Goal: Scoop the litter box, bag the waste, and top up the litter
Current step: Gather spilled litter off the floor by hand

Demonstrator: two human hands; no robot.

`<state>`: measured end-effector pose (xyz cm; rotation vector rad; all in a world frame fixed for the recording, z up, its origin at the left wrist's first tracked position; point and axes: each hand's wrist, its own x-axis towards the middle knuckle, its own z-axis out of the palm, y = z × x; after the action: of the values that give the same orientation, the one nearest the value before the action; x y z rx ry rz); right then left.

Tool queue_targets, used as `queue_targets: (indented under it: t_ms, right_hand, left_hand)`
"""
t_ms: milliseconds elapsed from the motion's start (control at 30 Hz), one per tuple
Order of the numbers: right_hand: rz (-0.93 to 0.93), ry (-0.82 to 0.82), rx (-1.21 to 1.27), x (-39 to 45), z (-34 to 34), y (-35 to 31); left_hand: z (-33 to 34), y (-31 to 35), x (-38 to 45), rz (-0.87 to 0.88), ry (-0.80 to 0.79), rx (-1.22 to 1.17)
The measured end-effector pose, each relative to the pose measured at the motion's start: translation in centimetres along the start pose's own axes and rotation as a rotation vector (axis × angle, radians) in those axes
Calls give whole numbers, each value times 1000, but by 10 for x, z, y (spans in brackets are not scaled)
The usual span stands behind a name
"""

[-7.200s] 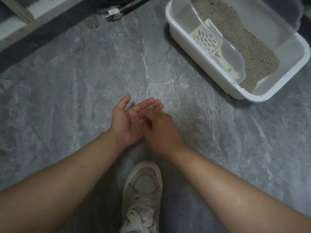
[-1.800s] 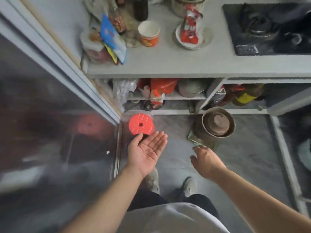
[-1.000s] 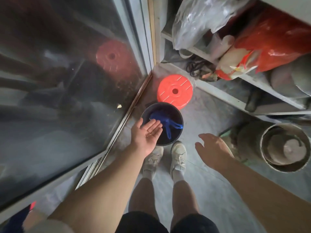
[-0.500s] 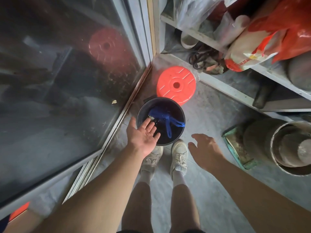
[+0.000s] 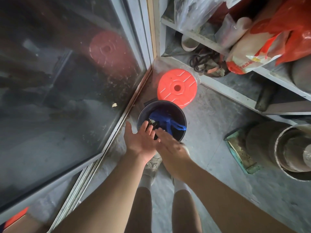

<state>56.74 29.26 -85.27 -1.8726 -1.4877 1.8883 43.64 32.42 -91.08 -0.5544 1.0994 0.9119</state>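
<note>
We see a big glass door [image 5: 64, 84] filling the space to the left of the bin [image 5: 161, 121], with a gray shelf [image 5: 235, 52] up and to the right of the bin, stuffed with a red bag [image 5: 289, 29] and a clear plastic bag [image 5: 193, 12]. Well to the right of the bin sits a round metal pot [image 5: 292, 148]. Just behind the bin, touching its far rim, stands a red stool [image 5: 177, 87]. The bin itself is dark and round, on the floor by the door's corner, with a blue bag [image 5: 165, 120] lying inside it. Over the bin's near rim our left hand [image 5: 140, 140] is held palm up, fingers straight and spread, holding nothing we can make out. Our right hand [image 5: 173, 148] lies flat across its fingers, blurred, fingers straight, gripping nothing
</note>
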Motion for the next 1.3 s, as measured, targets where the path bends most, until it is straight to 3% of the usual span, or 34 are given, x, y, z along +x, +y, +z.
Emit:
queue_targets:
  t_ms: [133,233,433,567,667,733,800,867,1000,1067,1167,1300]
  right_hand:
    - [-159,-116,-42,11,29,-3]
    - [-167,-162,-87,23,30,3]
    - [-149,-66,-154,41,20,3]
    - [-256,-102,-227,36,35,8]
    - [-37,22,-90,44,25,11]
    - [-107,-6,-102,38,25,0]
    - [-213,-66,-138,28,36,-8]
    - [-194,-93,-114,30,41,-3]
    - [15,34,49,49,25,-3]
    - [-79,34,41,41,28,-12]
    - [-119,1,140,29,39,-18]
    - [152,112,319,53,24,-15]
  left_hand:
    - [-4,8,5,8,42,75]
    - [-3,11,1,6,40,59]
    - [-8,13,-1,-33,-118,-37]
    - [-8,8,-2,-12,27,31]
    - [-11,3,-9,-109,-189,-59]
    - [-14,1,-4,-78,-137,-58]
    - [-11,0,-1,-2,27,17]
    - [-5,-3,-8,31,105,110]
    - [3,-8,-31,-46,-93,72]
    - [2,-13,-32,48,-58,38]
    - [5,-15,-30,162,-10,208]
    - [10,-8,-44,155,-83,312]
